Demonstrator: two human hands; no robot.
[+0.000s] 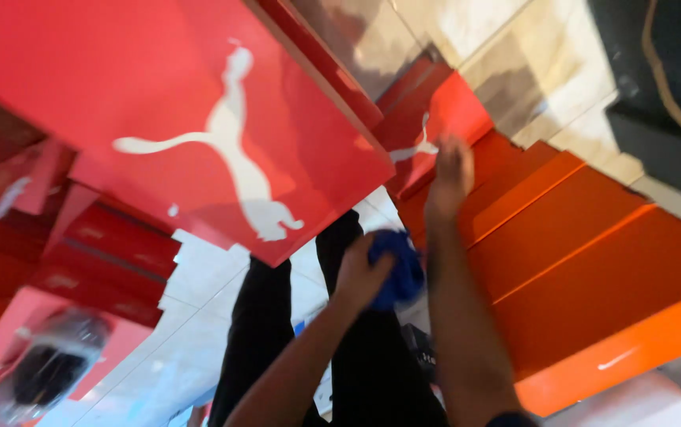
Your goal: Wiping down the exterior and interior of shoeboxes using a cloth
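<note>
A blue cloth (400,269), one only, sits bunched in the left hand (363,275), in the middle of the view above the person's black trousers (265,332). The grip of this hand is closed around the cloth, the fingers curled into it and the forearm rising from the lower edge of the picture.

The right hand (450,175) is stretched further forward on a straight arm. Its fingers are spread and open, holding nothing, and they lie on or just over the red box (443,111) that has a white animal figure on the lid; the blur does not let me tell if they touch it.

Beside this box, to the right, two or three orange boxes (593,261) lie side by side in a row. The nearest one carries a small white mark on its front side.

One large red lid (166,103) with a big white leaping animal fills the upper left of the view. Under it, at the left, several more red boxes (111,253) are stacked, each with a small pale label on the end. At the lower left a pink box holds a dark shoe in clear plastic (48,368). The floor (198,316) is of pale tiles.
</note>
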